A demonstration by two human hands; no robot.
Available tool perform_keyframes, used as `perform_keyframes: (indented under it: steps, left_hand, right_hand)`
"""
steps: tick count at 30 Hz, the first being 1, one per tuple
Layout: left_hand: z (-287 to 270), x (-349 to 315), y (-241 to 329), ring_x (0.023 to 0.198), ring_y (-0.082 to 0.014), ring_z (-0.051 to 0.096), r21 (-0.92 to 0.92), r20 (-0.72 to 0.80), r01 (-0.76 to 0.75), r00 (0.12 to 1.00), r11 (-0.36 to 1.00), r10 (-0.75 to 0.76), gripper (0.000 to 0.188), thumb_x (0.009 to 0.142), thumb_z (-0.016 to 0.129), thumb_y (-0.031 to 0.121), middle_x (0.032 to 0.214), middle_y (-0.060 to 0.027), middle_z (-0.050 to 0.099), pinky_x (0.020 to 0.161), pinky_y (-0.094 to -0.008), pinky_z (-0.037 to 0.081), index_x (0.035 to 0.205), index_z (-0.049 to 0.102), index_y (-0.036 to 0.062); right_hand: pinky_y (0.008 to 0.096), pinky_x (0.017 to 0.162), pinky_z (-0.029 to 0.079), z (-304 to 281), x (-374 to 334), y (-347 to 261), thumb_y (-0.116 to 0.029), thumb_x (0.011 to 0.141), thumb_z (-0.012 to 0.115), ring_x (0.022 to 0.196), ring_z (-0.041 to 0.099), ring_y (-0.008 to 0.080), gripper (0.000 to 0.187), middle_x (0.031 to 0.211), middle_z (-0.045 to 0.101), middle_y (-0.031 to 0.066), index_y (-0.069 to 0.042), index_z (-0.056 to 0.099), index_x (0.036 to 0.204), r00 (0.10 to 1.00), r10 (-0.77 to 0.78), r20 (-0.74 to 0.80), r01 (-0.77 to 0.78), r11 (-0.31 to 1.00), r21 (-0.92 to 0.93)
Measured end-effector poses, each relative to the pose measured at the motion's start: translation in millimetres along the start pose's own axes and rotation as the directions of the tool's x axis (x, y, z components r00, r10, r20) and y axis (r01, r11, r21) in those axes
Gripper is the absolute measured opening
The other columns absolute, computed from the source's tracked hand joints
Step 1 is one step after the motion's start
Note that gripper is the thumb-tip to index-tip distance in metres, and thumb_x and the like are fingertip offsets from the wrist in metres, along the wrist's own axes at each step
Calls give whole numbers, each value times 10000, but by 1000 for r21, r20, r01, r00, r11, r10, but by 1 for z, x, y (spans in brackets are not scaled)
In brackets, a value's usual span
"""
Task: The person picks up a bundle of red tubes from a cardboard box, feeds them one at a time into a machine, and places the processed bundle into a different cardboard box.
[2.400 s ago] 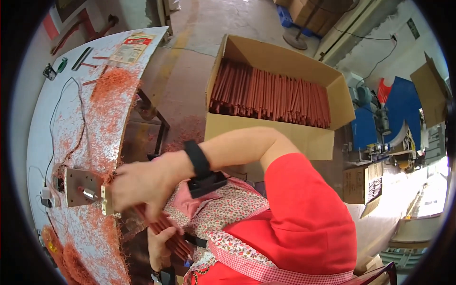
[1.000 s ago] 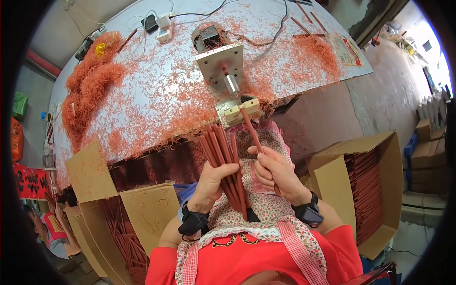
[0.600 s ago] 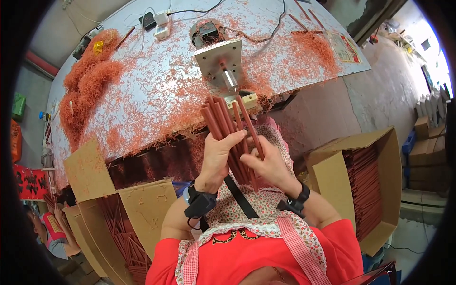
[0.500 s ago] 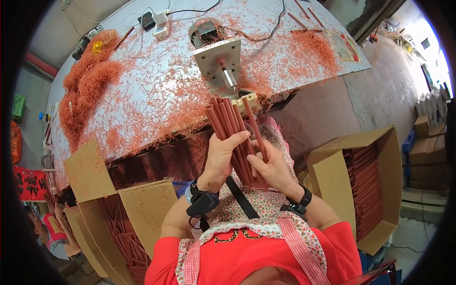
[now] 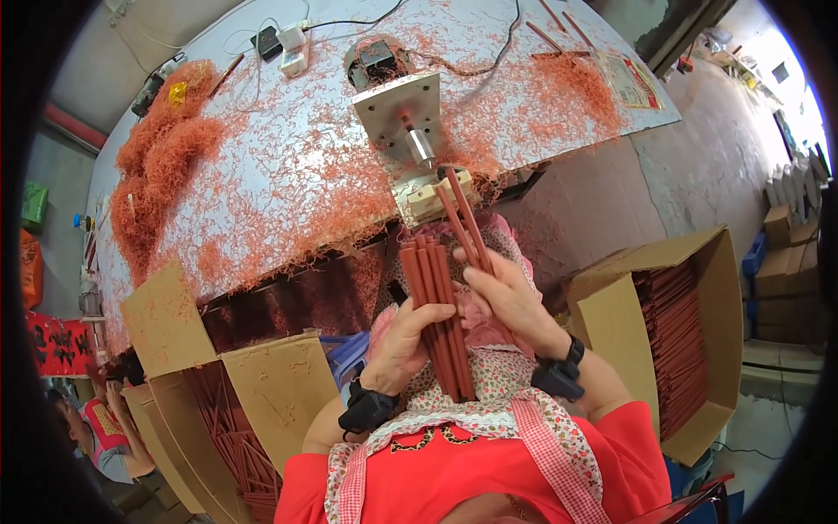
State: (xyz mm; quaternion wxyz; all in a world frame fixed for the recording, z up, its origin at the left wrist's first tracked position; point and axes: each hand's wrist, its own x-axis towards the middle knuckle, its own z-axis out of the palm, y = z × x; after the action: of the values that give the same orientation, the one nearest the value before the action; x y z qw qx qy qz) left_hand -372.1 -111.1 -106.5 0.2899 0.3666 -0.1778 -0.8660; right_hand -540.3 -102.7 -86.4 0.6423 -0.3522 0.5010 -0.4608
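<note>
Head view: the right hand (image 5: 499,293) is the nearer of the two to the cream notched block (image 5: 426,203) at the table's (image 5: 288,166) front edge. It pinches two reddish-brown sticks (image 5: 469,217) between thumb and fingers. Their long axes run away from the body, leaning slightly left; the far ends overlap the block's right half in this view. Contact between ends and block cannot be determined. Directly beyond the block, a silver cylindrical spindle (image 5: 420,147) projects from a drilled metal plate (image 5: 400,103), angled toward the person.

The left hand (image 5: 410,341) is closed around a bundle of similar sticks (image 5: 430,278), thumb laid across the front. This bundle lies left of the right-hand pair, near ends over the floral apron (image 5: 502,378), far ends short of the block, with a similar leftward lean.
</note>
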Motion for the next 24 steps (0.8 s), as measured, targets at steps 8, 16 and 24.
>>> perform_keyframes:
  steps: [8,16,24]
  left_hand:
    - [13,7,20,790,-171,623,239,-105,-245,955,939,276,303,782,661,61,878,-61,625,729,-319,515,1057,541,18]
    - [23,43,26,797,-138,621,261,-103,-348,917,900,385,262,797,671,91,866,-58,637,714,-284,508,1027,566,21]
    - [15,21,4,808,-144,621,114,-11,-178,983,977,181,298,806,670,108,900,-49,635,724,-292,517,1071,558,30]
  right_hand:
    - [167,473,300,-5,20,-7,-132,942,455,512,374,10,288,636,423,-70,-14,486,1202,999,-27,18,27,1000,-13]
    - [175,479,351,14,-24,11,-118,931,475,504,428,23,308,647,481,-39,-9,471,1219,997,25,-74,-17,993,113]
    - [182,482,371,-2,0,12,-93,919,484,502,435,28,348,643,488,-25,-6,447,1254,986,-111,-122,122,989,86]
